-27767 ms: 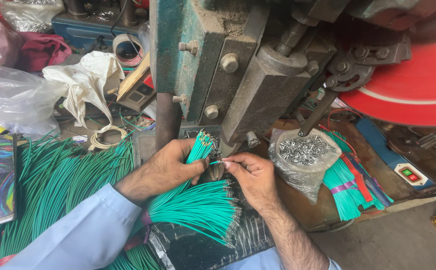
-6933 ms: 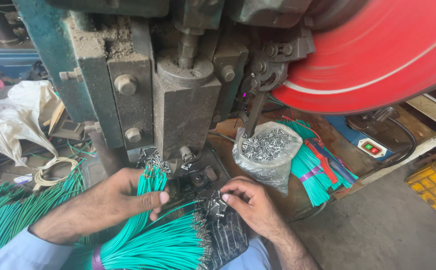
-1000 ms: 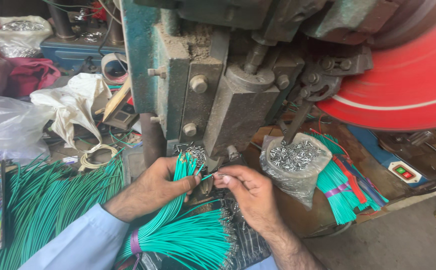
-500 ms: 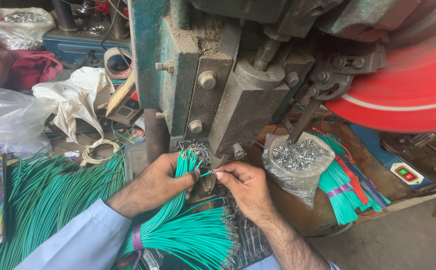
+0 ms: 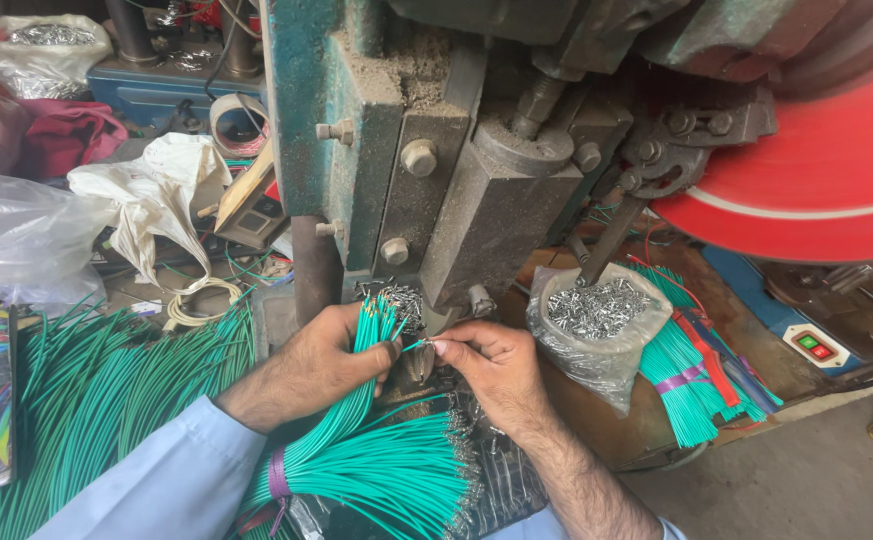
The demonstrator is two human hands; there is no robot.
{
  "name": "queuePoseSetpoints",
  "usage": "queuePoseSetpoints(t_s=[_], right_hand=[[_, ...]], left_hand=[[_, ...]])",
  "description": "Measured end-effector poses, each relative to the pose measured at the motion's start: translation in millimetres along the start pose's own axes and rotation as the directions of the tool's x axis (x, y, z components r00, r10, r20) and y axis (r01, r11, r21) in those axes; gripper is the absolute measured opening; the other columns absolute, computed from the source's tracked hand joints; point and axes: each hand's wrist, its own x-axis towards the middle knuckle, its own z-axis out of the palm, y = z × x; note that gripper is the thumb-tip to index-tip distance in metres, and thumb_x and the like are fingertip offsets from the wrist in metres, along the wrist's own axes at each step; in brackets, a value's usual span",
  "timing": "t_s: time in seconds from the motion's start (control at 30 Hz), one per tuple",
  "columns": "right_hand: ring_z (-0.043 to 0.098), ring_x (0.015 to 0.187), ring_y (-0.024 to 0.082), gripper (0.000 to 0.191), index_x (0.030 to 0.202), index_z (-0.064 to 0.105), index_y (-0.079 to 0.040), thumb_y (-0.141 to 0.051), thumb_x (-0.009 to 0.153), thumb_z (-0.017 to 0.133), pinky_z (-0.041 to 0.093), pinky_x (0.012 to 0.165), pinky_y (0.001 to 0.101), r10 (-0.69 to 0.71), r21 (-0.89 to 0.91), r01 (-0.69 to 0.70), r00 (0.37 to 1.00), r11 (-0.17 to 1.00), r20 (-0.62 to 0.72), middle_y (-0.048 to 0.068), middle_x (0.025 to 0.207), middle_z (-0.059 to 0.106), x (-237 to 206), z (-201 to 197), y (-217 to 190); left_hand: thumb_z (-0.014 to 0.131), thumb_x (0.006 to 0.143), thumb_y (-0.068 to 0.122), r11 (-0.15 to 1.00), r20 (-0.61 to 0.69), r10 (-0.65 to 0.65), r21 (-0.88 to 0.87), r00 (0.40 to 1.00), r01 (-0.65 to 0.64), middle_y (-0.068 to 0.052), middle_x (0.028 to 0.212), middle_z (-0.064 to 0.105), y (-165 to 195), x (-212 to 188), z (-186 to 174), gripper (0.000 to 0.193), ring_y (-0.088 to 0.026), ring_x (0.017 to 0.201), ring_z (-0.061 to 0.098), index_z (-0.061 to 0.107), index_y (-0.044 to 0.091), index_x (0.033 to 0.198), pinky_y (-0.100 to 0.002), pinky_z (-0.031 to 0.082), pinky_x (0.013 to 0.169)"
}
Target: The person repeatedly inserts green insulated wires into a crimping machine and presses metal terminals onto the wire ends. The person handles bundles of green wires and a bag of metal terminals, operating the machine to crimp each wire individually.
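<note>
Left hand (image 5: 322, 362), centre frame, fingers wrapped round a green wire bundle (image 5: 362, 400). The bundle's long axis runs from lower left up to upper right, its terminal-tipped ends fanned out just under the press (image 5: 477, 215).

Right hand (image 5: 492, 365), just right of the left one, thumb and forefinger pressed together on a single wire (image 5: 419, 345). That wire lies nearly level and points left toward the bundle tips, so the right hand is the nearer one to it.

Below both hands a finished wire bundle (image 5: 387, 475) lies flat, tied with a purple band. Bag of metal terminals (image 5: 597, 325) sits right of the hands. Loose green wires (image 5: 97, 390) cover the bench at left.
</note>
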Motion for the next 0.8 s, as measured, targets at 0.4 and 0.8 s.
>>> queuePoseSetpoints(t_s=[0.4, 0.8], right_hand=[[0.073, 0.083, 0.012, 0.012, 0.101, 0.077, 0.003, -0.003, 0.092, 0.075, 0.06, 0.077, 0.0263, 0.013, -0.119, -0.014, 1.0, 0.993, -0.012, 0.01, 0.09, 0.08, -3, -7, 0], [0.077, 0.087, 0.018, 0.014, 0.108, 0.063, 0.003, 0.0, 0.094, 0.065, 0.065, 0.078, 0.0313, -0.064, 0.074, 0.064, 0.998, 0.995, -0.015, 0.013, 0.096, 0.077, 0, -20, -27]], left_hand=[[0.065, 0.09, 0.016, 0.999, -0.023, -0.049, 0.023, 0.999, 0.049, -0.001, 0.067, 0.068, 5, -2, 4, 0.015, -0.01, 0.06, 0.066, 0.071, 0.002, 0.092, -0.029, 0.056, 0.056], [0.065, 0.091, 0.016, 0.999, 0.004, 0.026, -0.036, 1.0, -0.026, 0.0, 0.071, 0.067, 2, -9, 8, 0.014, -0.008, 0.065, 0.064, 0.071, 0.003, 0.094, -0.028, 0.056, 0.061]])
